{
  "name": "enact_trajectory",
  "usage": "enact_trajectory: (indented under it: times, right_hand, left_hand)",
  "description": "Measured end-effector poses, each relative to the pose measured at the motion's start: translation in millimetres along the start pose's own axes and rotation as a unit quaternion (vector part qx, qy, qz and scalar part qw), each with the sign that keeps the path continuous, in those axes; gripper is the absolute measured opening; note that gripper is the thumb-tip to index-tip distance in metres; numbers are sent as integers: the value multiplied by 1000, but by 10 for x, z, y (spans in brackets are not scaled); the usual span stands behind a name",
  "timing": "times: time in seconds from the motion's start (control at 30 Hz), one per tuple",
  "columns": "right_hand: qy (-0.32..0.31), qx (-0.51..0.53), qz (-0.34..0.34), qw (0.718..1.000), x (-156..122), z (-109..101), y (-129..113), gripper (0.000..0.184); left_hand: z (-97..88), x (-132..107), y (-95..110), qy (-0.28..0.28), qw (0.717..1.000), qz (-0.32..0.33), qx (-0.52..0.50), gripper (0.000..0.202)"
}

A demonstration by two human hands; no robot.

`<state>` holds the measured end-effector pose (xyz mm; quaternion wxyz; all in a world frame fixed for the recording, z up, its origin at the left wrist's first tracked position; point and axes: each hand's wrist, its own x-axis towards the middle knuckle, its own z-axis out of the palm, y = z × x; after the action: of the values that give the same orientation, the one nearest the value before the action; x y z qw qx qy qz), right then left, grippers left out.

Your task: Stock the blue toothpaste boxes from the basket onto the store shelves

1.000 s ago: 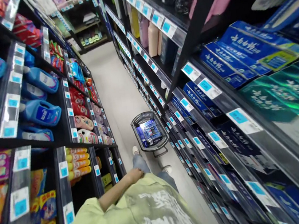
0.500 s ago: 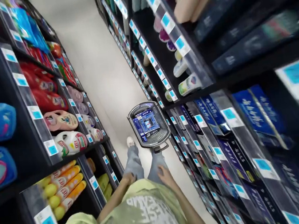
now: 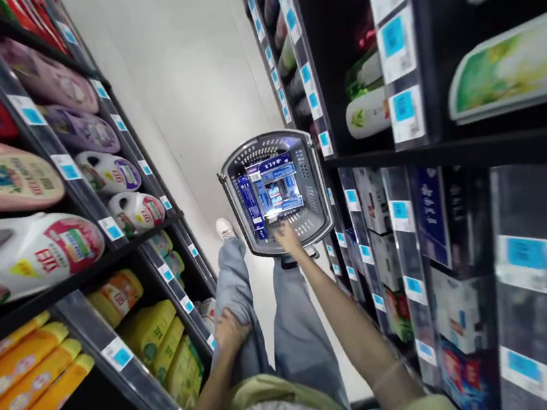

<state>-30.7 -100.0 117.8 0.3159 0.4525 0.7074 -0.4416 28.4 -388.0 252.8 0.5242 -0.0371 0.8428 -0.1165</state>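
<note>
A dark grey shopping basket (image 3: 323,222) stands on the floor just ahead of my feet. Inside it lie several blue toothpaste-like boxes (image 3: 251,201), one along the left side and others stacked toward the middle. My right hand (image 3: 285,235) reaches over the near rim into the basket, its fingers extended and apart. The fingertips come close to the lower edge of the stacked boxes; whether they touch cannot be made out. My left hand (image 3: 232,331) rests on my left leg near the knee, fingers laid over the jeans and holding nothing.
Shelves of detergent bottles (image 3: 32,253) and yellow packs (image 3: 163,344) line the left side. On the right, shelves hold boxed goods (image 3: 455,305) and white-green bottles (image 3: 512,66). A pale floor (image 3: 171,77) runs between them. The basket stands close to the right shelf.
My view has dropped lower and nearer the basket. My right hand has gone from beside my thigh down into the basket. My left hand has settled on my left leg.
</note>
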Motion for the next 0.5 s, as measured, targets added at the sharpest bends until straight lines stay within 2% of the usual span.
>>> enact_trajectory:
  times: [0.1, 0.2, 0.33, 0.4, 0.5]
  right_hand:
    - [-6, -12, 4, 1000, 377, 233, 91, 59]
    - [-27, -37, 19, 999, 558, 606, 156, 72]
    - [-19, -59, 67, 996, 609, 1047, 147, 62]
    - [-2, -58, 86, 995, 621, 1140, 137, 58]
    - [-5, -44, 74, 996, 674, 1070, 178, 57]
  left_hand:
    - [117, 142, 19, -2, 999, -24, 43, 81]
    - [144, 250, 16, 6, 997, -23, 68, 72]
    - [145, 319, 17, 7, 995, -26, 92, 68]
    - [149, 332, 21, -2, 995, -34, 95, 69]
    - [141, 341, 20, -9, 995, -36, 92, 73]
